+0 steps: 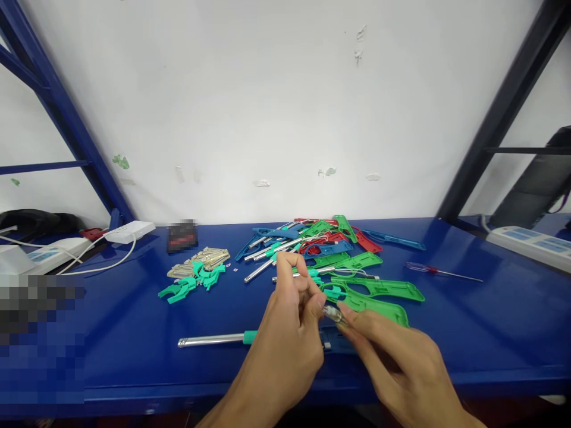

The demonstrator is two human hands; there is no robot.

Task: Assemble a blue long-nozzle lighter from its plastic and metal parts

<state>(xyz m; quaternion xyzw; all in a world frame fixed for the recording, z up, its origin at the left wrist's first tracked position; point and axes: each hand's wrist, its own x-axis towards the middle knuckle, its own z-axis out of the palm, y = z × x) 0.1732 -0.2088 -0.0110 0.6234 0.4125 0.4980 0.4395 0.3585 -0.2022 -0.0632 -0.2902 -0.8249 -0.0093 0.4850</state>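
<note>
Between the fingers of my right hand is a small clear plastic lighter fuel tank, its end pointing left. My left hand is closed in a pinch at that end; whatever lies inside its fingertips is hidden. Under my hands lies a long lighter with a silver metal tube, a teal collar and a dark blue handle half. Just beyond my fingers are green handle halves, with a teal trigger beside them.
A heap of metal tubes and blue, red and green handle halves lies behind my hands. Clear fuel tanks and teal triggers are piled left. A screwdriver lies right. Power strips and cables flank the blue table.
</note>
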